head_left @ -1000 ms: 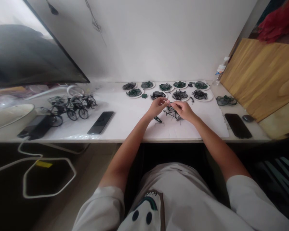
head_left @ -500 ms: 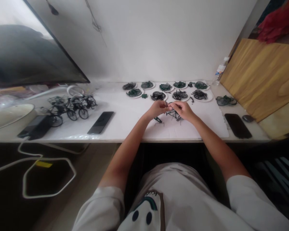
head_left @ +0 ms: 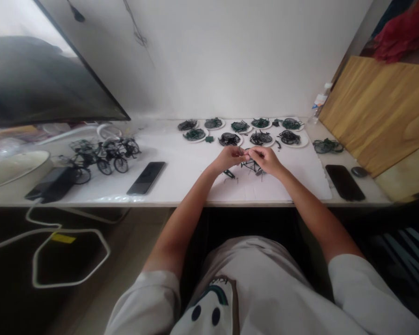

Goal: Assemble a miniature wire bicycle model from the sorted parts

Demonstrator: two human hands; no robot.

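My left hand [head_left: 228,158] and my right hand [head_left: 265,159] meet over the white work sheet [head_left: 181,172], their fingertips pinched together on a small dark part of a model bicycle. My fingers cover most of that part. Just below the fingertips shows a thin dark model bicycle frame [head_left: 250,164]; whether it hangs from my fingers or rests on the sheet I cannot tell. A dark green piece [head_left: 228,174] lies beside it on the left, near a few thin wire-like bits.
Several white plates [head_left: 304,141] of dark bicycle parts line the back. Assembled model bicycles [head_left: 104,156] stand at left, beside a phone [head_left: 146,177]. To the right are another phone [head_left: 345,182], a dark mouse-like object [head_left: 359,172], loose bicycle parts [head_left: 328,146] and a wooden board [head_left: 380,107].
My right fingers have shifted very slightly at the pinch. Everything else stays where it was.
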